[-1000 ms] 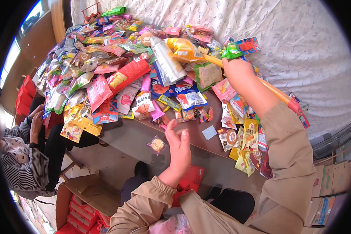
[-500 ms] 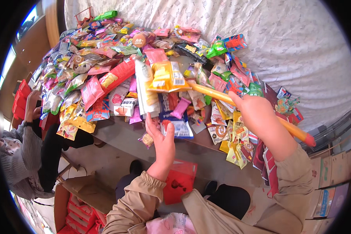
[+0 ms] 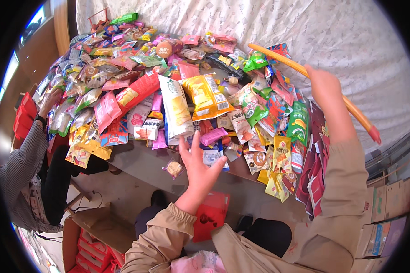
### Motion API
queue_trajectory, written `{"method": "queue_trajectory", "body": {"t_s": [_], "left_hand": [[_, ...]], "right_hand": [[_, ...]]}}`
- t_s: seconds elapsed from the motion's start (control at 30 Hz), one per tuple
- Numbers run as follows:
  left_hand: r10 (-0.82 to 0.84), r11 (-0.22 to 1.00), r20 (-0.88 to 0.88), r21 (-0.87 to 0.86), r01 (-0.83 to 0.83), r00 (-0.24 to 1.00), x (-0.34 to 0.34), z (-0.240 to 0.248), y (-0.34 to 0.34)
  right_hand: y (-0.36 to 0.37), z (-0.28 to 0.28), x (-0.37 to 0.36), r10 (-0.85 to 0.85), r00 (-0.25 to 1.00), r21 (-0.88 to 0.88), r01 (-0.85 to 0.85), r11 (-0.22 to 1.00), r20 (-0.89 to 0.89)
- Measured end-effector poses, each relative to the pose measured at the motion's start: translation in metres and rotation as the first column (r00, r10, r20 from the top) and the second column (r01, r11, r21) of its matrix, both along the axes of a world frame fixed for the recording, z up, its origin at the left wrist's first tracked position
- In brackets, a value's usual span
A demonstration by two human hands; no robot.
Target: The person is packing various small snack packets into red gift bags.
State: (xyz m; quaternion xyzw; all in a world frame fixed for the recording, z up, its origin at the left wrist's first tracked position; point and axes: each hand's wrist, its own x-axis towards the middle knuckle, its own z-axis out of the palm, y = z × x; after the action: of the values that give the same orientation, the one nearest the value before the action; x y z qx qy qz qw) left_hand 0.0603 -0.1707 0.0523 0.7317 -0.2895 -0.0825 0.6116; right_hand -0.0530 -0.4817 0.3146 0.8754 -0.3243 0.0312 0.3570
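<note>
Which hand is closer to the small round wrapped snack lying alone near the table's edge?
The left hand. It hovers open just right of the small round wrapped snack. The right hand is far off up right, gripping a long orange stick.

Right hand (image 3: pixel 324 86) blurred, fingers hidden around the orange stick (image 3: pixel 305 73). Lower packets in the snack heap (image 3: pixel 136 82) covered by upper ones. Striped-sleeved person (image 3: pixel 25 168) at left cut by the dark rim. Cardboard boxes (image 3: pixel 387 214) at right cut too.
</note>
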Motion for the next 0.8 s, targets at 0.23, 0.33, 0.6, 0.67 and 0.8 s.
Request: {"method": "queue_trajectory", "body": {"t_s": [0.23, 0.33, 0.6, 0.67, 0.8], "left_hand": [[-0.003, 1.0, 0.035, 0.011, 0.002, 0.999, 0.014, -0.006, -0.009], [-0.009, 0.999, 0.015, 0.038, 0.008, 1.0, 0.017, -0.002, -0.01], [-0.008, 0.997, 0.073, 0.083, 0.001, 0.997, 0.018, 0.008, -0.006], [-0.015, 0.997, 0.069, 0.079, 0.01, 0.997, 0.015, 0.007, -0.005], [-0.022, 0.995, 0.083, 0.099, 0.013, 0.996, 0.01, 0.01, -0.002]], "right_hand": [[-0.066, -0.067, 0.098, -0.02, 0.996, 0.078, 0.026, 0.997, -0.085], [-0.068, -0.089, 0.132, -0.086, 0.992, 0.129, 0.097, 0.987, -0.088], [-0.037, -0.088, 0.092, 0.001, 0.996, 0.144, 0.012, 0.989, -0.09], [-0.011, -0.082, 0.067, 0.011, 0.992, 0.166, 0.009, 0.986, -0.122], [0.063, -0.061, 0.013, 0.008, 0.991, 0.283, 0.03, 0.959, -0.134]]}}
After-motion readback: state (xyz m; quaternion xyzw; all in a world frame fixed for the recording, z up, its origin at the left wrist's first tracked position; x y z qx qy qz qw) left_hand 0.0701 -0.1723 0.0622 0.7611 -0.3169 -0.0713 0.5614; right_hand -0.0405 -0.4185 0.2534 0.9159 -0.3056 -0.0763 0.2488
